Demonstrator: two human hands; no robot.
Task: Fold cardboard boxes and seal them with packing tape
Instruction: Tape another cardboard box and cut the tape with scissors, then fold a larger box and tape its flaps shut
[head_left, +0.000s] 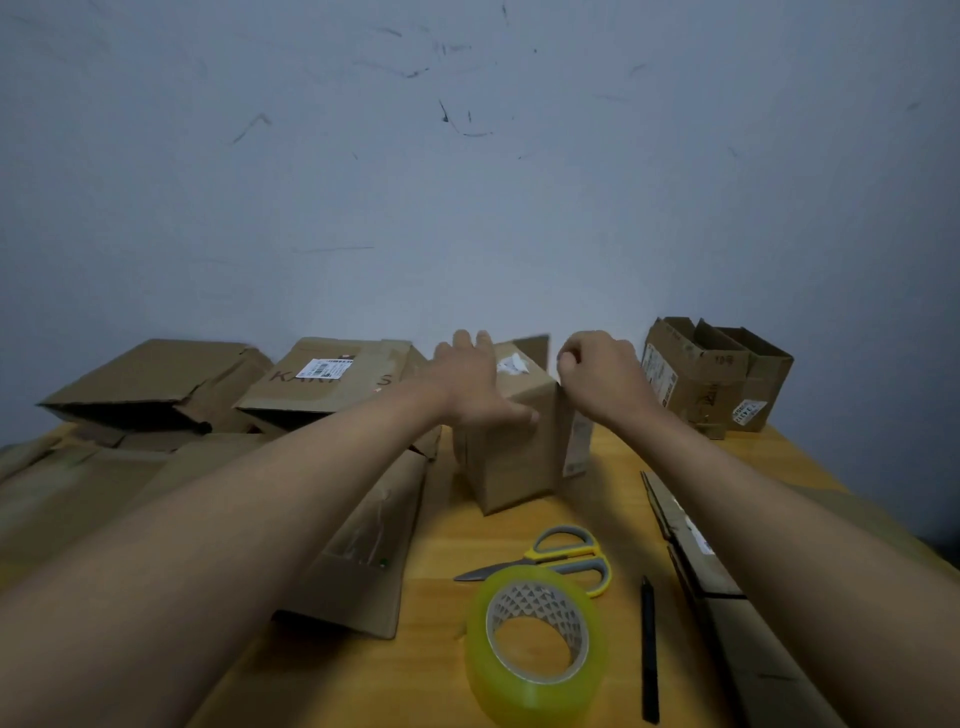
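A small brown cardboard box stands upright in the middle of the wooden table. My left hand lies flat on its top, fingers straight, thumb on the near face. My right hand sits at the box's right top edge with fingers curled, pinching a side flap. A roll of clear yellowish packing tape rests near the front edge. Yellow-and-grey scissors lie just behind the roll.
Flattened cardboard boxes are piled across the left and back left. Two open boxes stand at the back right by the wall. A flat cardboard strip runs along the right. A black pen lies beside the tape.
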